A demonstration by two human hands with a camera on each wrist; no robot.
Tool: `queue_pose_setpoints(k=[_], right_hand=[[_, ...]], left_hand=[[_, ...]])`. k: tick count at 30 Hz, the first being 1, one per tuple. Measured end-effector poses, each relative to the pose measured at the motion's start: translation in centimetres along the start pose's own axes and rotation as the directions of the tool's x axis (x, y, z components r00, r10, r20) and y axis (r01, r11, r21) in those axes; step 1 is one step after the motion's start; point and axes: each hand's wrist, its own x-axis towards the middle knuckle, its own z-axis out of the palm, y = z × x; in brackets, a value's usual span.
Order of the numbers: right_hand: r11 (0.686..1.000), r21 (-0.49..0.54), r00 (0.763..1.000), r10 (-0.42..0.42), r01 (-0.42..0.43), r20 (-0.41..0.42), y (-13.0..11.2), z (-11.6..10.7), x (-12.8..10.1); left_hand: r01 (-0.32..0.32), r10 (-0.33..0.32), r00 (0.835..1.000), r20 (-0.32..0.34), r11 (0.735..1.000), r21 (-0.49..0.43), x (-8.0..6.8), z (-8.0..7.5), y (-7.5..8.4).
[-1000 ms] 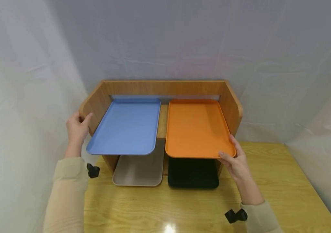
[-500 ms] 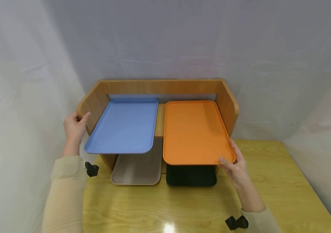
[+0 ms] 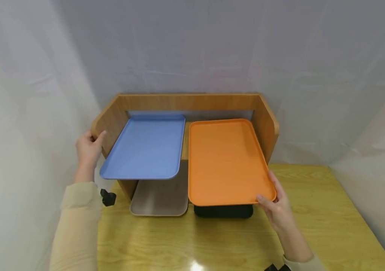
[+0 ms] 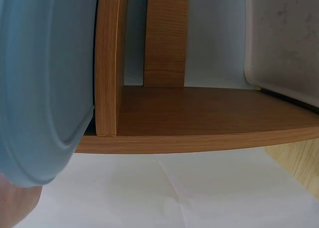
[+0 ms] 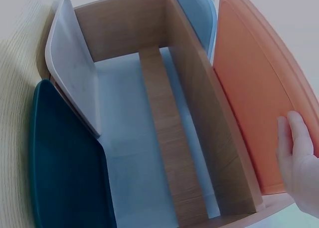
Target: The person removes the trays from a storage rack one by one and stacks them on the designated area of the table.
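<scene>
My left hand (image 3: 89, 148) grips the front edge of the left side panel of a wooden two-tier shelf (image 3: 192, 101). On its upper tier lies a blue tray (image 3: 148, 146), jutting out at the front beside that hand. With my right hand (image 3: 277, 207) I pinch the front right corner of an orange tray (image 3: 229, 162), thumb on top. This tray reaches well past the shelf's front and is turned slightly. In the right wrist view, the fingers (image 5: 294, 133) lie against the orange tray's underside.
Below stand a grey-brown tray (image 3: 160, 195) on the left and a dark green tray (image 3: 224, 212) on the right, mostly covered by the orange one in the head view. The wooden table (image 3: 324, 218) extends to the right. White sheeting (image 3: 192, 45) hangs behind and at both sides.
My right hand has drawn the orange tray forward toward me, and it now covers more of the dark green tray. My left hand keeps its hold on the side panel.
</scene>
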Motion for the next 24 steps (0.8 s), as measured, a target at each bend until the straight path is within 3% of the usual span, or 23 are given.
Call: queue_pose_setpoints(k=[9,24], right_hand=[[0.997,0.048,0.997,-0.061,0.058,0.057,-0.4,0.7,-0.6],[0.972,0.152,0.972,-0.198,0.179,0.123,-2.2,2.1,-0.8]], left_hand=[[-0.001,0.001,1.000,-0.012,1.000,-0.011,0.3,0.0,-0.1],[0.035,-0.035,0.999,0.031,0.999,0.016,0.4,0.0,0.0]])
